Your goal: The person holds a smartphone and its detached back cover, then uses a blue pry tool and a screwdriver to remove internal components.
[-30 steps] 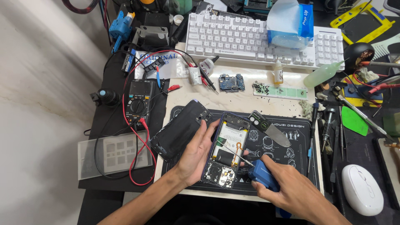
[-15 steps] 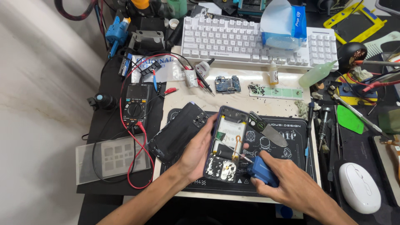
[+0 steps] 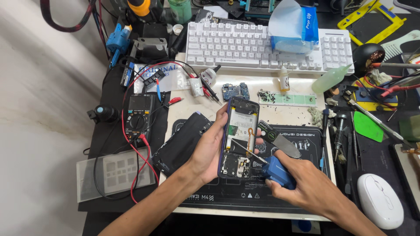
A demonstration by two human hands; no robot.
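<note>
The left hand (image 3: 210, 146) is holding an opened phone (image 3: 238, 137) by its left edge, with the fingers wrapping around the frame and one fingertip reaching over the top corner. The phone is standing almost upright in the view, lifted a little above the black work mat (image 3: 280, 192), and its inner parts are facing up: a dark battery area at the top, a green board in the middle and the camera section at the bottom. The right hand (image 3: 306, 190) is clenching the blue handle of a screwdriver (image 3: 273, 170); the thin metal shaft is pointing up and to the left, and its tip is touching the middle of the phone's inside.

A black back cover (image 3: 181, 142) is lying on the mat just beside the left wrist. A metal spatula (image 3: 282, 142) is lying on the mat just right of the phone. A multimeter (image 3: 139, 114) with red and black wires is sitting on the desk to the left. A white keyboard (image 3: 245, 48) is lying at the far side, and a white mouse (image 3: 379, 200) is resting at the right.
</note>
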